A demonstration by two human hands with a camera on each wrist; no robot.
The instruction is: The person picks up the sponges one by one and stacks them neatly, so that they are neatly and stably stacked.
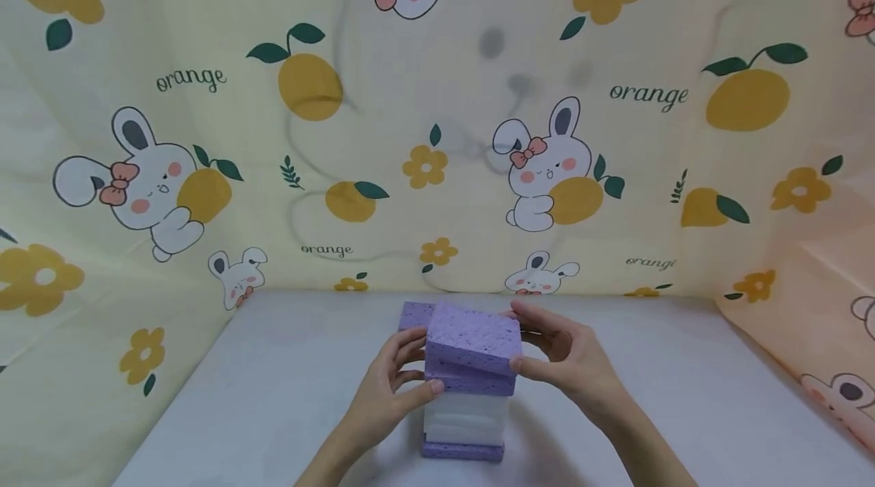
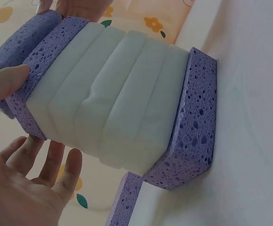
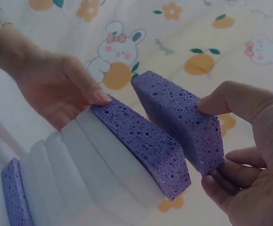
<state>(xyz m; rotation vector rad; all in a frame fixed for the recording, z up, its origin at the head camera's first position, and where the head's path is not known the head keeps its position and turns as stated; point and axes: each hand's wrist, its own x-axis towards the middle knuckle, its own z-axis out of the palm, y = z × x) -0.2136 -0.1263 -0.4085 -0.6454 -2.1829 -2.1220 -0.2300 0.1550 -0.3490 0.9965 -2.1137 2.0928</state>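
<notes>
A stack of sponges stands upright on the table, with a purple base sponge [image 1: 463,452], several white sponges [image 2: 110,94] above it and an upper purple sponge [image 3: 141,146] over those. My left hand [image 1: 393,388] grips this upper purple sponge at its left end, thumb on the near side. My right hand [image 1: 570,358] pinches a top purple sponge [image 1: 474,335] between thumb and fingers at its right end. That top sponge is tilted, its right end apart from the sponge below in the right wrist view.
Behind the stack, at its left, another purple sponge [image 1: 414,314] shows partly, the rest hidden. The white table [image 1: 287,381] extends to both sides. A cloth backdrop [image 1: 437,92] printed with rabbits and oranges hangs behind and along the sides.
</notes>
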